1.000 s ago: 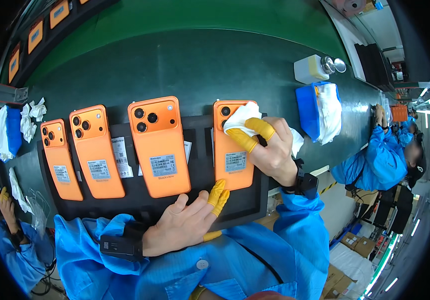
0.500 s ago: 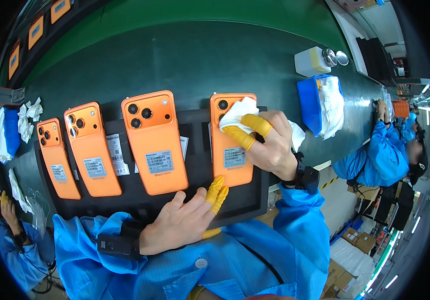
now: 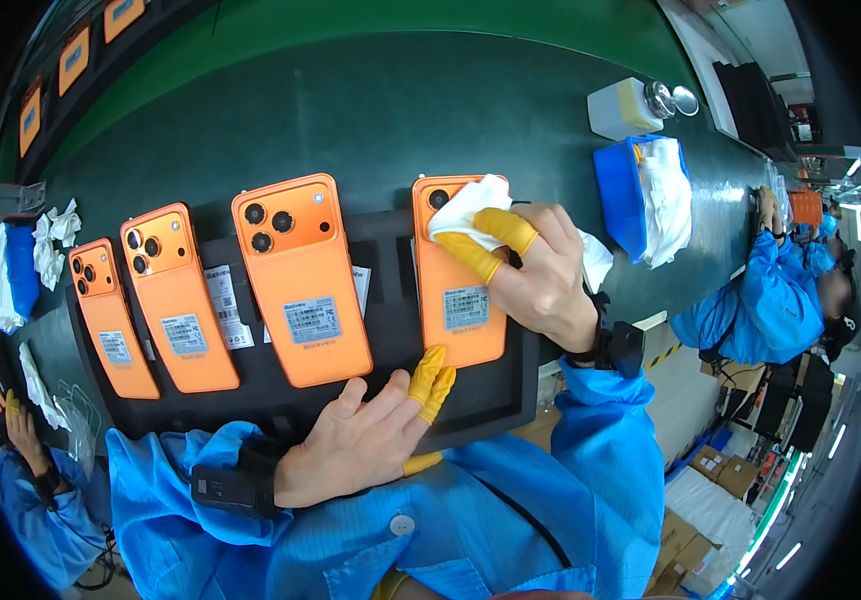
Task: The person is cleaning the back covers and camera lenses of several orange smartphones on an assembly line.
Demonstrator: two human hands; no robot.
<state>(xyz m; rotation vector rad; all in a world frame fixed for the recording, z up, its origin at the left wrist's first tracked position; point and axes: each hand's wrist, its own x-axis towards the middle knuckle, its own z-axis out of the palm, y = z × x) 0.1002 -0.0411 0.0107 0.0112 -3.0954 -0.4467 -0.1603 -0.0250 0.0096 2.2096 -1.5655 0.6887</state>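
A row of orange phones lies camera side up on a black tray [image 3: 391, 235]. On the rightmost phone [image 3: 471, 350], my right hand [image 3: 546, 275] presses a white cloth [image 3: 471, 212], pinched in fingers wearing yellow finger cots. The cloth hides most of that phone's camera area. My left hand [image 3: 361, 430], with yellow-covered fingers stretched out, touches the same phone's lower left corner. To its left lie a large-looking phone [image 3: 301, 280] and two more, a second phone [image 3: 181, 300] and the leftmost phone [image 3: 114, 320], each with a grey label.
Right of the tray stand a blue bin [image 3: 621, 205] of white cloths and a white pump bottle [image 3: 621, 110]. Another blue bin [image 3: 21, 265] and crumpled cloths [image 3: 51, 240] are at left. More phones [image 3: 74, 60] lie far left. Co-workers in blue are at both sides.
My right hand and the cloth have shifted slightly left and up on the phone's camera end. My left hand keeps touching its lower corner. The view has shifted slightly.
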